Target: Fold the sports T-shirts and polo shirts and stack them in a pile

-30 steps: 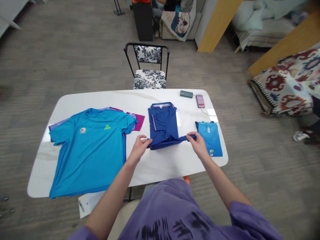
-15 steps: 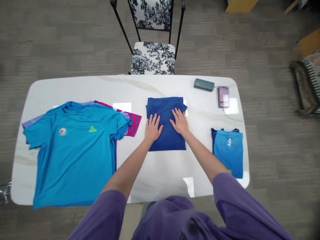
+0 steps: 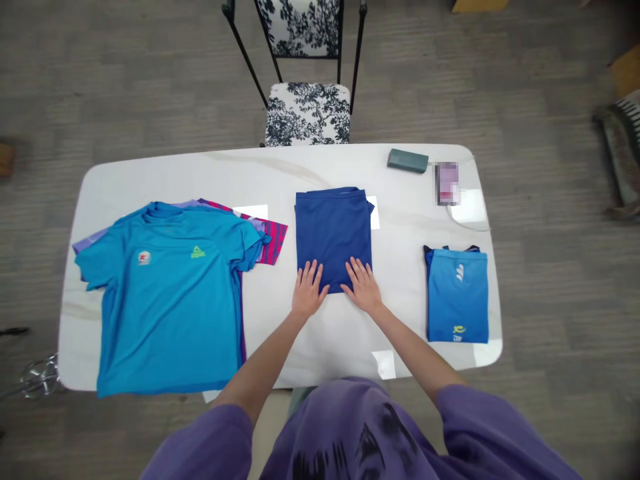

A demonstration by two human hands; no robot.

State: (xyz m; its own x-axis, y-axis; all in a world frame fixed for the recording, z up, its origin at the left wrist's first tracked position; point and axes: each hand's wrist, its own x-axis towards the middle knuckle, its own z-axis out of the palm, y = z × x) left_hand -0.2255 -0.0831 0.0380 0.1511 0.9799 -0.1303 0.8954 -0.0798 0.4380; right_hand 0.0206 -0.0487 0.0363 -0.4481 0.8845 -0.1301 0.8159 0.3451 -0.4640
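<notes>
On a white table (image 3: 340, 340), a folded navy garment (image 3: 333, 230) lies central, apparently at the smoothing step, under left hand (image 3: 307, 291) at seven o'clock and right hand (image 3: 365, 289) at five, both spread flat, any next move calling for even lifting.

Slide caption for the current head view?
Left hand and right hand rest on a folded dark-blue cloth garment atop a white round-cornered table.

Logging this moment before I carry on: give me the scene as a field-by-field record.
Left hand: palm down across near edge of folded navy garment
Right hand: palm down, same edge
Left side: turquoise T-shirt over lilac garment, pink striped garment
Right side: folded blue garment
Far side: dark green case
Beyond table: patterned chair
</notes>
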